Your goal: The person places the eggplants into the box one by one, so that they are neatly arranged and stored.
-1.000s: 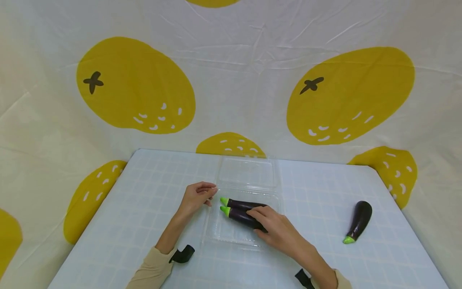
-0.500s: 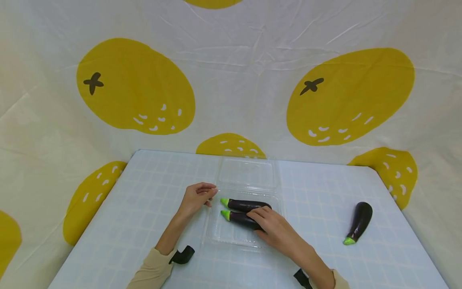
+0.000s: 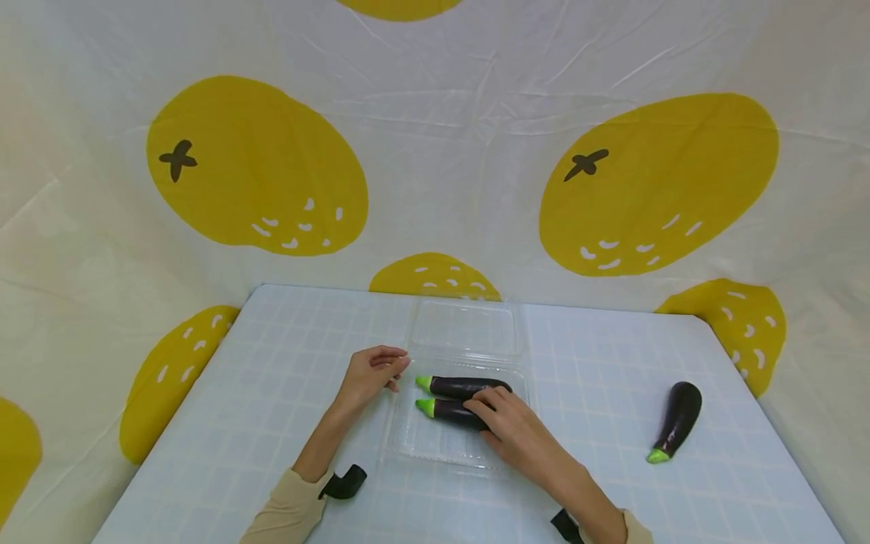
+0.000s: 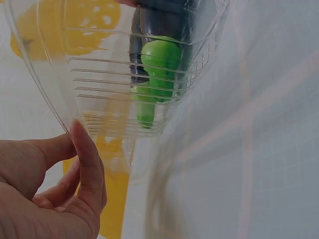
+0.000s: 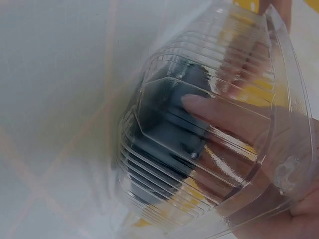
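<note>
On the pale table point(image 3: 612, 363), a clear box point(image 3: 435, 446) lay opened flat, its lid point(image 3: 465, 329) folded back on the far side. So light a box would probably skid, so it seemed wise to have it steadied by the rim, firmly enough to stop it sliding yet gently enough not to buckle thin plastic. Both forearms slanted inward from the near edge. At the left rim the left hand point(image 3: 367, 376) stood side-on, pinching the edge between thumb and finger. Over the right end bent the right hand point(image 3: 519, 438), its fingers curled down and grasping the blunt end of the near eggplant point(image 3: 455, 412). That one lay inside the box alongside the far eggplant point(image 3: 462, 387); whether they touched under the fingers could not be told. Good placing seemed to call for keeping the pair parallel, seating the fat end flat before loosening the grip, and lifting the fingertips clear of the wall. A third eggplant point(image 3: 678, 415) lay on the table, well apart to the right. Inside the box, both green stems point(image 4: 162, 52) pointed left.
</note>
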Tool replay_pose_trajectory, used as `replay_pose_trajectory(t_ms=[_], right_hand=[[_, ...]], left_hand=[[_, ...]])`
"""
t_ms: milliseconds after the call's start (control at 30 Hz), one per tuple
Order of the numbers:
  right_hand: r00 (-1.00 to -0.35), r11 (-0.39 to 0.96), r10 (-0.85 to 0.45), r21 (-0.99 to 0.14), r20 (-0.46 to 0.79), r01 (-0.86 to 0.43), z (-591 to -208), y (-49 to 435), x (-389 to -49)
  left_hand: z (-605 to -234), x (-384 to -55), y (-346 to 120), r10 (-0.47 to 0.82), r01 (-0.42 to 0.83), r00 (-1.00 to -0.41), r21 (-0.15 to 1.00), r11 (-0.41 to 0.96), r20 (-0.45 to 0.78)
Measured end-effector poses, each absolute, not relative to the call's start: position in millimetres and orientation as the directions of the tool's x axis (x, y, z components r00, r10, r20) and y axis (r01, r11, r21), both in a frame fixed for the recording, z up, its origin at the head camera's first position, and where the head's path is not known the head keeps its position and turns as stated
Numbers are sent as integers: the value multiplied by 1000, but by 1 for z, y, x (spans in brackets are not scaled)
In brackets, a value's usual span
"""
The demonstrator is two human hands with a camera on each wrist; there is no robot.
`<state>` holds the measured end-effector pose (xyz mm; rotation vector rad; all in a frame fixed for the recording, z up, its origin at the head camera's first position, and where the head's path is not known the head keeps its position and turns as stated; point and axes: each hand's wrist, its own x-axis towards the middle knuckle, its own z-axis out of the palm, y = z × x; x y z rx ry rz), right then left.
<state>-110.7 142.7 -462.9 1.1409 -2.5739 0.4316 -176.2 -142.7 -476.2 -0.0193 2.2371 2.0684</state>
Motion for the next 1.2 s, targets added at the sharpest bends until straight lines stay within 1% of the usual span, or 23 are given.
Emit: replay_pose_trajectory(t_ms=[300, 533, 767, 1000, 1200], right_hand=[[-649, 646, -642, -167, 408, -745, -459, 147, -108], [-631, 642, -619, -161, 468, -750, -454, 155, -108], [-642, 666, -593, -152, 486, -730, -449, 167, -109], [-618, 661, -580, -138, 531, -738, -444, 180, -111], [-647, 685, -546, -161, 532, -710, -438, 193, -112]], left_hand=[[-475, -176, -141, 47, -84, -995, 993, 85, -88], [-474, -176, -141, 40, -89, -995, 991, 100, -94], [-475, -177, -141, 45, -95, -994, 992, 84, -99], [-475, -177, -141, 50, -88, -994, 992, 93, -93], [-474, -177, -142, 44, -85, -995, 991, 105, -90]])
